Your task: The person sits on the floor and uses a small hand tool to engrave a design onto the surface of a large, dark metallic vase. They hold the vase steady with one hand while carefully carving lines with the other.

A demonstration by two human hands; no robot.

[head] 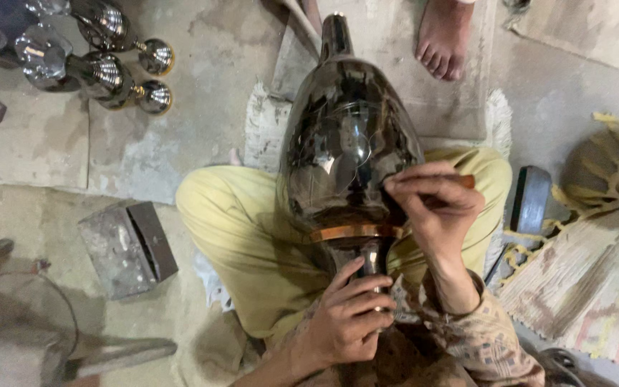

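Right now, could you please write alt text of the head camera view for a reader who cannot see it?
A seated person's left hand grips the stem of a large shiny dark metal vase lying across their lap, while the right hand presses a small tool against its side. Similar polished vessels lie on the concrete floor.

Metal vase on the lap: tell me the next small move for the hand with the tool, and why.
Probably draw the tool a little further along the curved scratched line on the vase. The right hand pinches it with the tip against the shiny belly, just above the copper band, while the left hand grips the narrow stem below, steadying the piece.
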